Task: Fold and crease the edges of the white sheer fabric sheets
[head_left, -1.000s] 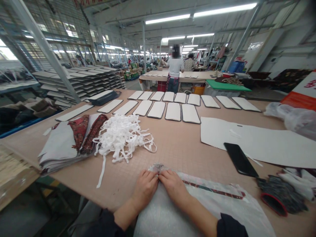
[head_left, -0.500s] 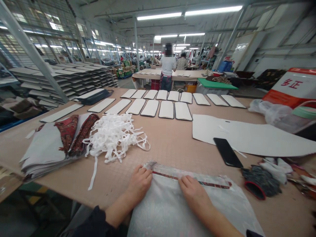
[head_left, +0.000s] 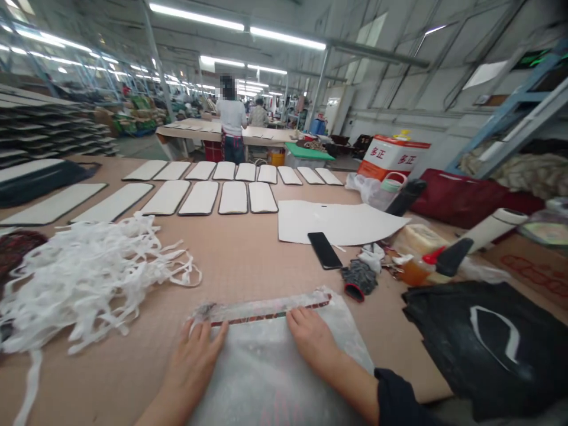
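A pale greyish piece of fabric point(head_left: 261, 367) lies in front of me, its far edge folded over so that a narrow dark-red patterned strip point(head_left: 261, 318) shows along the fold. My left hand point(head_left: 195, 349) rests on the fabric's left edge, thumb and fingers spread, fingertips at the left end of the strip. Further right, my right hand point(head_left: 313, 336) lies on the fabric with its fingers laid over the strip. Left of the fabric is a tangled heap of white ribbon strips point(head_left: 97, 278), touched by neither hand.
Rows of pale, dark-edged panels point(head_left: 198, 197) lie across the table. Beyond the fabric are a white board point(head_left: 332, 222), a phone point(head_left: 324, 250) and a dark glove point(head_left: 359, 278). Black material point(head_left: 492, 337) lies right. A co-worker point(head_left: 231, 118) stands at a farther table.
My view has swung to the right, bringing the black material into sight. The fingers of my left hand have spread out on the fabric. My right hand stays over the strip.
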`<state>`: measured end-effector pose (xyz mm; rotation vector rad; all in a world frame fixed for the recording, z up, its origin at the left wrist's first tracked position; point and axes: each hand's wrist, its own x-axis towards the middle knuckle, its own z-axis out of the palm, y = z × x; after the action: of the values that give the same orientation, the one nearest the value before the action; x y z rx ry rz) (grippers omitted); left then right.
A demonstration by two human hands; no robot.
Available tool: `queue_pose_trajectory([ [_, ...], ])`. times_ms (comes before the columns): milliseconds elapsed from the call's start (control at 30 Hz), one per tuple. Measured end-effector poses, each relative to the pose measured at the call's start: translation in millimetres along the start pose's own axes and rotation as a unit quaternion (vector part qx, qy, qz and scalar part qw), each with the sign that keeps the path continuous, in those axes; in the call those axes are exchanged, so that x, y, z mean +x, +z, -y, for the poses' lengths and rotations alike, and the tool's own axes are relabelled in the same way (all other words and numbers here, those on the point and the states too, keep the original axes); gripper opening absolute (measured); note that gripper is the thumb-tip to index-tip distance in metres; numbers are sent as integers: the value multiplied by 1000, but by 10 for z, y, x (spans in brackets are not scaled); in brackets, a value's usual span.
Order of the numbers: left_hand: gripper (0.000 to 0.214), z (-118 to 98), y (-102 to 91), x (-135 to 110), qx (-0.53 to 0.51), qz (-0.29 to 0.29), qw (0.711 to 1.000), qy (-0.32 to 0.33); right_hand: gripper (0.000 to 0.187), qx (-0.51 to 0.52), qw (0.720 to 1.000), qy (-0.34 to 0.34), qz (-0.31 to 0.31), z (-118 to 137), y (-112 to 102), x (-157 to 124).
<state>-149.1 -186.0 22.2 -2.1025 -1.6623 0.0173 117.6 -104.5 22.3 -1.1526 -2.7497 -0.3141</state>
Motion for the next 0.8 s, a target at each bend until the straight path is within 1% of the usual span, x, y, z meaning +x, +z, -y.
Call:
queue_pose_trajectory([
  [67, 52, 17, -10, 5, 1, 2, 1000, 10, 21, -6, 999, 29, 19, -208, -32, -116],
  [167, 54, 12, -39, 22, -14, 30, 999, 0, 25, 1, 997, 66, 40, -422, -82, -217],
  [233, 54, 5, -41, 24, -28, 43, 998, -20, 28, 6, 995, 78, 61, -482, -125, -209],
  [333, 50, 20, -8, -26, -79, 29, 995, -53, 28, 9, 989, 91, 113, -438, -205, -65],
  [367, 47, 34, 7, -60, -108, 18, 992, -66, 27, 16, 988, 89, 122, -378, -229, 19],
  [433, 38, 71, 31, -143, -173, -9, 980, -94, 25, 58, 989, 74, 113, -169, -263, 226],
  [500, 29, 110, 45, -230, -219, -37, 966, -132, 23, 141, 985, 39, 97, 150, -276, 457],
  [567, 23, 146, 52, -302, -232, -58, 955, -175, 22, 222, 971, 3, 89, 516, -272, 670],
  [600, 22, 161, 55, -330, -232, -65, 951, -196, 22, 246, 965, -10, 87, 689, -266, 763],
  [633, 21, 173, 59, -351, -229, -69, 947, -215, 21, 256, 963, -15, 85, 840, -257, 845],
  [700, 20, 192, 68, -374, -226, -72, 941, -242, 21, 246, 965, 0, 87, 1055, -236, 978],
  [733, 20, 197, 73, -376, -226, -73, 938, -252, 21, 237, 967, 13, 94, 1115, -226, 1028],
  [800, 21, 201, 80, -361, -230, -71, 935, -262, 22, 230, 966, 33, 115, 1156, -213, 1093],
])
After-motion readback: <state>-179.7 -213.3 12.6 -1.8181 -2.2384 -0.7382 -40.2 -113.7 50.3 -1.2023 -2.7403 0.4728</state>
